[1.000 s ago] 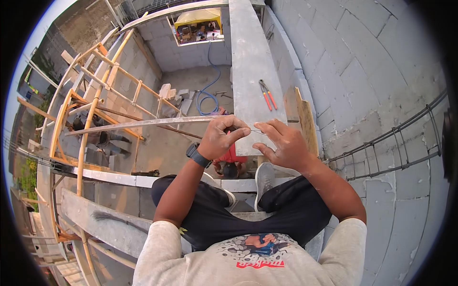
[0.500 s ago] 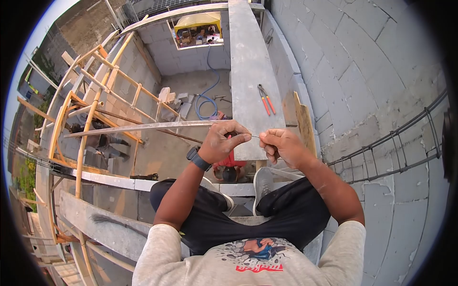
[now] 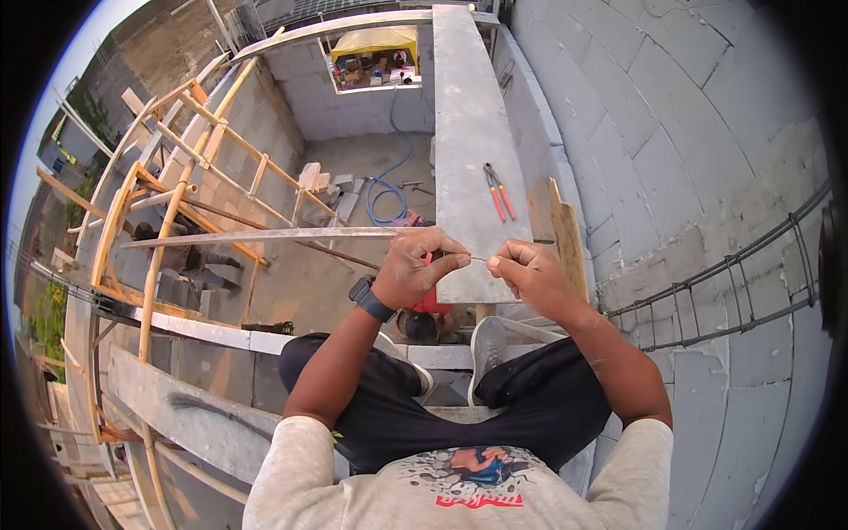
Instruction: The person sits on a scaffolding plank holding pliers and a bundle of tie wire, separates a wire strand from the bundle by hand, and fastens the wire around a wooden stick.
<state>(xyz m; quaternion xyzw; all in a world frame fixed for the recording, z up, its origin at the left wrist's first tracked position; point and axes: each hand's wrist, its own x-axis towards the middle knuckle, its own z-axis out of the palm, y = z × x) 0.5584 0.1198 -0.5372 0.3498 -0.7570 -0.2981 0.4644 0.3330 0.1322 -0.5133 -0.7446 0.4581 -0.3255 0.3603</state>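
A thin wire [image 3: 478, 258] spans the small gap between my two hands, above the near end of a long grey board [image 3: 473, 115]. My left hand [image 3: 422, 267], with a dark watch on its wrist, pinches one end between thumb and forefinger. The other end is in the closed fingertips of my right hand [image 3: 532, 276]. Pliers with red handles [image 3: 499, 192] lie on the board beyond my hands, touched by neither.
Below me are a person in red [image 3: 419, 327] and another person [image 3: 193, 261] by the bamboo scaffold [image 3: 159, 256]. A rebar cage [image 3: 729, 291] runs along the block wall [image 3: 654, 132] at right. A blue hose [image 3: 382, 190] lies on the floor.
My right hand's fingers, spread a second ago, have closed on the wire. Both hands now sit slightly lower, and the view has shifted a little.
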